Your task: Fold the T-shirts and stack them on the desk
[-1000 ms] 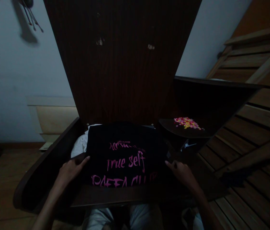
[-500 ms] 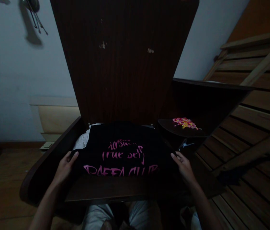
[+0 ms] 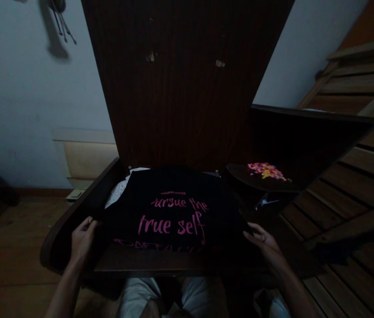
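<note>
A black T-shirt (image 3: 173, 216) with pink lettering lies spread over the dark wooden desk (image 3: 173, 263) in front of me. My left hand (image 3: 83, 238) pinches its left edge between thumb and fingers. At the opposite side my right hand (image 3: 262, 240) grips the right edge in the same way. The cloth is drawn out between both hands, and its near part, with a further line of letters, curves down toward the desk's front. White fabric (image 3: 118, 191) shows from beneath the shirt at the back left.
Small pink, red and yellow pieces (image 3: 266, 171) cover part of a rounded shelf (image 3: 240, 174) on the right. Below it is a shiny metal object (image 3: 265, 202). A tall dark panel (image 3: 180, 97) rises behind the desk; wooden slats (image 3: 366, 176) stand at the right.
Both hands have moved slightly apart and lower, stretching the shirt. Its lettering has flattened and reads more clearly, while the lowest line has tipped over the near side. The view has shifted a little.
</note>
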A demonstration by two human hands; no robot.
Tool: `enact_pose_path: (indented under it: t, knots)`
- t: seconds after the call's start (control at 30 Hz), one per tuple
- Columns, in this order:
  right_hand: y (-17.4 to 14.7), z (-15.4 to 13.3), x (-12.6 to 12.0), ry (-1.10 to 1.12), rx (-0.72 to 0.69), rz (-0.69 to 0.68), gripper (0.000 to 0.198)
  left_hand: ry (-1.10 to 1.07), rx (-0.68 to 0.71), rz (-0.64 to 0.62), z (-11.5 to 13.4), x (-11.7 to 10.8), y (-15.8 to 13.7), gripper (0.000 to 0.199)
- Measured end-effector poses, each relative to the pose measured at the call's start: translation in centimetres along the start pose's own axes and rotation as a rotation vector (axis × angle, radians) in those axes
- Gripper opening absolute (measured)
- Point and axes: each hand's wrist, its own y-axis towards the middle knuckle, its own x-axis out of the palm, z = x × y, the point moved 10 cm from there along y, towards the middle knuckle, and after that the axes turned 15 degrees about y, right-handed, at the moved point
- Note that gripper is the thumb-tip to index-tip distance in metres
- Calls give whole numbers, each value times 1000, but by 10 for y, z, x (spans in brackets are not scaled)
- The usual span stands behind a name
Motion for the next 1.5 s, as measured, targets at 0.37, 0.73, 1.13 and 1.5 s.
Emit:
enact_pose_path:
  t: [0.37,0.73,1.13,1.5]
  knots:
    - [19,10,-16,-423,-158,8,59,357,293,-224,24,19,3,45]
    - [32,-48,19,-696,-438,126,40,756,839,-270,137,116,-37,39]
    - [67,-34,-12,-179,-304,224,43,963,761,-305,162,136,-35,29]
    - [73,-14,-12,267,-142,209,37,886,844,-312,175,167,-22,43]
